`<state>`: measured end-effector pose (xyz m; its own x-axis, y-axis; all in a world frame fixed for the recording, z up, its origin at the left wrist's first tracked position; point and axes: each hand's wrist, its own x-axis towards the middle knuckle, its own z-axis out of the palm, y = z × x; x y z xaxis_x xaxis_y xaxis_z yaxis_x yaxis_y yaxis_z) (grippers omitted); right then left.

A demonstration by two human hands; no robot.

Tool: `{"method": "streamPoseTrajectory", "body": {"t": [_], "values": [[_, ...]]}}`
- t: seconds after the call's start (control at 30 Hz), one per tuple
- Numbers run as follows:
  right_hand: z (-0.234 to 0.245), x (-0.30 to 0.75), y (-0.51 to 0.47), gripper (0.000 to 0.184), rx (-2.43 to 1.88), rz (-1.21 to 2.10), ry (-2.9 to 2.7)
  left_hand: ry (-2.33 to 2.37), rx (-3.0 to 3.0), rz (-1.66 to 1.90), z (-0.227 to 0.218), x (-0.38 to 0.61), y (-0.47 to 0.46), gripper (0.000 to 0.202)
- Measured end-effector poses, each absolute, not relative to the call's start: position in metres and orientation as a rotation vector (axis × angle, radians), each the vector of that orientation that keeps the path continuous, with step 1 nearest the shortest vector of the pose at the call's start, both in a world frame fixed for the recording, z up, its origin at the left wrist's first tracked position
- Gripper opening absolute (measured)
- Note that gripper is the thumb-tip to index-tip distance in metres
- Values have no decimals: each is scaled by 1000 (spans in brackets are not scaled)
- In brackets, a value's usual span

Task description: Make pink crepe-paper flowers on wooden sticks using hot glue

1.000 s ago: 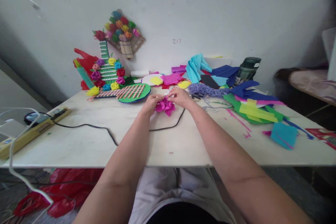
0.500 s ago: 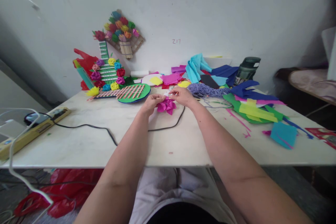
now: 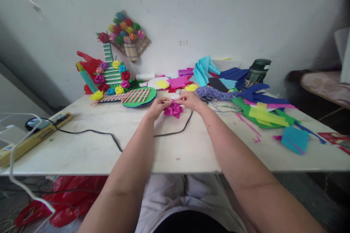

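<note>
A magenta paper flower [image 3: 174, 109] hangs between my hands over the middle of the table, its petals pointing down toward me. My left hand [image 3: 159, 106] pinches its upper left side, and a thin pale stick shows near those fingertips. At the flower's upper right edge, my right hand [image 3: 189, 100] has thumb and fingers pressed together on the paper. Just behind the fingertips lies a small white object that I cannot make out.
A green guitar-shaped board [image 3: 140, 97] lies left of my hands, before a flower-covered board [image 3: 112, 74]. A black cable [image 3: 175, 132] crosses nearby. Purple yarn [image 3: 216, 94], coloured paper scraps [image 3: 262, 114] and a dark bottle [image 3: 257, 72] are at right; a power strip [image 3: 35, 136] is far left.
My right hand's fingers have come down slightly and closed onto the flower's upper edge. The left hand and the flower stay nearly in place.
</note>
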<state>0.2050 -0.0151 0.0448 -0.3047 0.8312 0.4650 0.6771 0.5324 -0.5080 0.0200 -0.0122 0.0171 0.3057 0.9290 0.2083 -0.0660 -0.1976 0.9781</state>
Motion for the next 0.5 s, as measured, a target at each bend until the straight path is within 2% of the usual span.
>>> {"method": "streamPoseTrajectory", "body": {"t": [0.13, 0.33, 0.5], "values": [[42, 205, -12, 19, -1174, 237, -2056, 859, 1386, 1088, 17, 20, -13, 35], [39, 203, -10, 10, -1152, 177, -2049, 812, 1197, 1090, 20, 22, -15, 29], [40, 201, -13, 9, -1169, 130, -2021, 756, 1109, 1112, 20, 23, -16, 28]]}}
